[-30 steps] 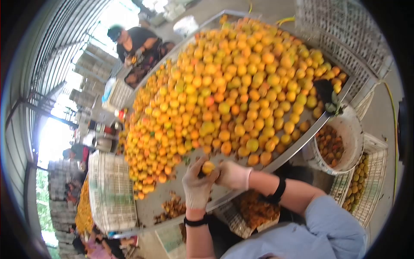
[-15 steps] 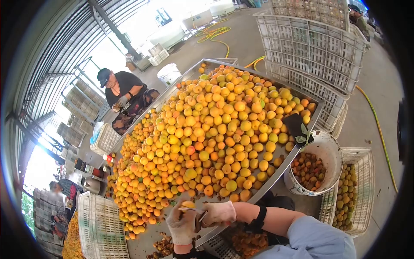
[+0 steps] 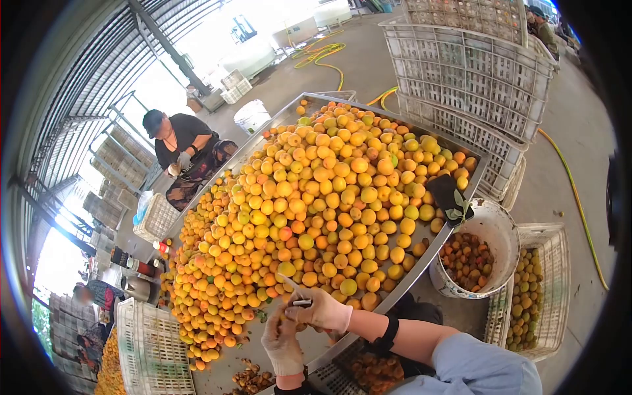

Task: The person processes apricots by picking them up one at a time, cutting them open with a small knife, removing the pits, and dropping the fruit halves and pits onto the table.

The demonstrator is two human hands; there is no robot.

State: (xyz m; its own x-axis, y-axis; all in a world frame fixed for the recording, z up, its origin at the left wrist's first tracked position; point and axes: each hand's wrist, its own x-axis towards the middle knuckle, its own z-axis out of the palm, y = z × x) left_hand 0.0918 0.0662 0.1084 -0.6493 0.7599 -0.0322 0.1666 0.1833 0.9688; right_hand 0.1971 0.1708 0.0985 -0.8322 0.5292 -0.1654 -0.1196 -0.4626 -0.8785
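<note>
Both my hands wear pale work gloves and meet just above the near edge of the metal table (image 3: pixel 227 368). My left hand (image 3: pixel 282 343) is closed on an apricot (image 3: pixel 301 326), of which only a small part shows between the gloves. Close against it, my right hand (image 3: pixel 324 309) grips a small knife (image 3: pixel 289 283), its thin blade pointing up and away over the fruit. A large heap of orange-yellow apricots (image 3: pixel 316 197) covers most of the table. Brownish fruit scraps (image 3: pixel 251 379) lie near my left wrist.
To the right stand a white bucket (image 3: pixel 503 230) of cut fruit and a crate (image 3: pixel 559 289) of greenish fruit. Stacked crates (image 3: pixel 464 72) rise behind. Another crate (image 3: pixel 151 342) is at left. A person (image 3: pixel 184 148) sits across the table. A black box (image 3: pixel 447 192) rests on the table's right corner.
The knife has swung from lying across the apricot to pointing upward. My right hand has risen slightly and turned over the left; the apricot is now mostly hidden.
</note>
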